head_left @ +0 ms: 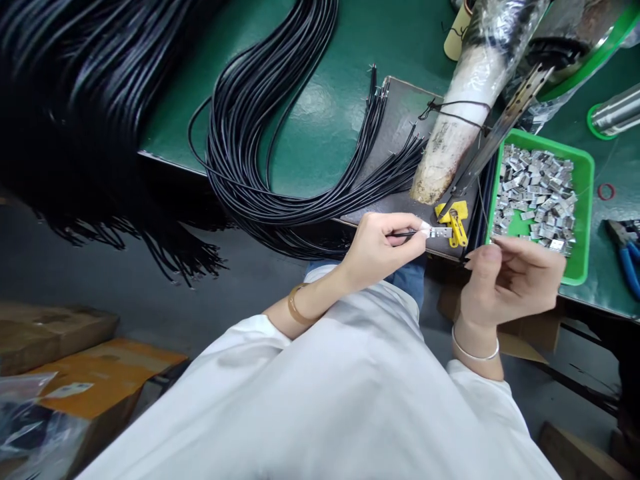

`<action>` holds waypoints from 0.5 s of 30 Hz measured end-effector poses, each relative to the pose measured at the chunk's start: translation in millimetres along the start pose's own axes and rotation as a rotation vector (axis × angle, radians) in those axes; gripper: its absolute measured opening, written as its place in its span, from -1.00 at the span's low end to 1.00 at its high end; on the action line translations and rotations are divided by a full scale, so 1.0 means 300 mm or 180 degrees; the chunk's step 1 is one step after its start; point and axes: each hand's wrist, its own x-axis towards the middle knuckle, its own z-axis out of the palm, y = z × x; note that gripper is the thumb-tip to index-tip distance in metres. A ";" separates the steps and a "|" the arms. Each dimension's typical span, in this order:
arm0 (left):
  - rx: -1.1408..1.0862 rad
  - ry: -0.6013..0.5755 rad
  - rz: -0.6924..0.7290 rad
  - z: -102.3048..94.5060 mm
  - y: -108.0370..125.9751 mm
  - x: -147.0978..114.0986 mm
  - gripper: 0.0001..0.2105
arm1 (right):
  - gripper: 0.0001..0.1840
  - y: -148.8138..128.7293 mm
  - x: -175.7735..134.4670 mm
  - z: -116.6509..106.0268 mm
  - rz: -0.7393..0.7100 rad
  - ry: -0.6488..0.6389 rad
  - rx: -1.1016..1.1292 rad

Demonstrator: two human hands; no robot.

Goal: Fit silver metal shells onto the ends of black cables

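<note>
My left hand (387, 243) is closed in a pinch on a black cable (404, 234). A small flat metal terminal (440, 233) sits at that cable's end, beside a yellow clip-like piece (457, 223) at the bench edge. The pointed tip of a long metal tool, apparently a soldering iron (493, 140), comes down just above the yellow piece. My right hand (515, 277) is closed, thumb against fingers, in front of the green tray. A thin wire (483, 200) seems to run up from its fingertips; their grip is partly hidden.
Many small metal parts lie in the green tray (584, 220). Bundled black cables (280, 200) cross the green bench (320, 127); more hang at left. A white wrapped tube (450, 133) slants overhead. Blue-handled pliers (627, 257) lie at right, cardboard boxes (100, 377) below left.
</note>
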 end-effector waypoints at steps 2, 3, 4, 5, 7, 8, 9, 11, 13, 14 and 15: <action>0.0023 0.0088 -0.0063 0.001 -0.001 0.008 -0.84 | -0.83 0.001 0.003 0.007 -0.0191 -0.0065 0.0022; 0.0040 0.0115 -0.0064 0.001 -0.001 0.011 -0.85 | -0.83 -0.001 0.007 0.013 -0.0374 -0.0187 -0.0041; 0.0054 0.0131 -0.0041 0.002 -0.002 0.015 -0.85 | -0.82 -0.002 0.011 0.020 -0.0553 -0.0328 -0.0111; 0.0069 0.0141 -0.0007 0.002 -0.004 0.018 -0.85 | -0.79 -0.004 0.014 0.027 -0.0703 -0.0450 -0.0168; 0.0126 0.0162 0.0055 0.004 -0.006 0.022 -0.85 | -0.76 -0.007 0.017 0.041 -0.0826 -0.0625 -0.0244; 0.0176 0.0180 0.0080 0.006 -0.007 0.023 -0.85 | -0.76 -0.008 0.018 0.046 -0.0819 -0.0674 -0.0261; 0.0235 0.0209 0.0112 0.007 -0.008 0.023 -0.86 | -0.77 -0.008 0.018 0.051 -0.0791 -0.0695 -0.0270; 0.0361 0.0266 0.0244 0.011 -0.006 0.023 -0.87 | -0.78 -0.010 0.019 0.055 -0.0728 -0.0694 -0.0282; 0.0474 0.0352 0.0477 0.013 -0.003 0.022 -0.88 | -0.77 -0.015 0.025 0.055 -0.0707 -0.0664 -0.0268; 0.0525 0.0400 0.0614 0.014 0.000 0.023 -0.88 | -0.76 -0.018 0.029 0.055 -0.0710 -0.0659 -0.0262; 0.0573 0.0441 0.0746 0.015 0.002 0.023 -0.88 | -0.74 -0.022 0.033 0.055 -0.0722 -0.0655 -0.0263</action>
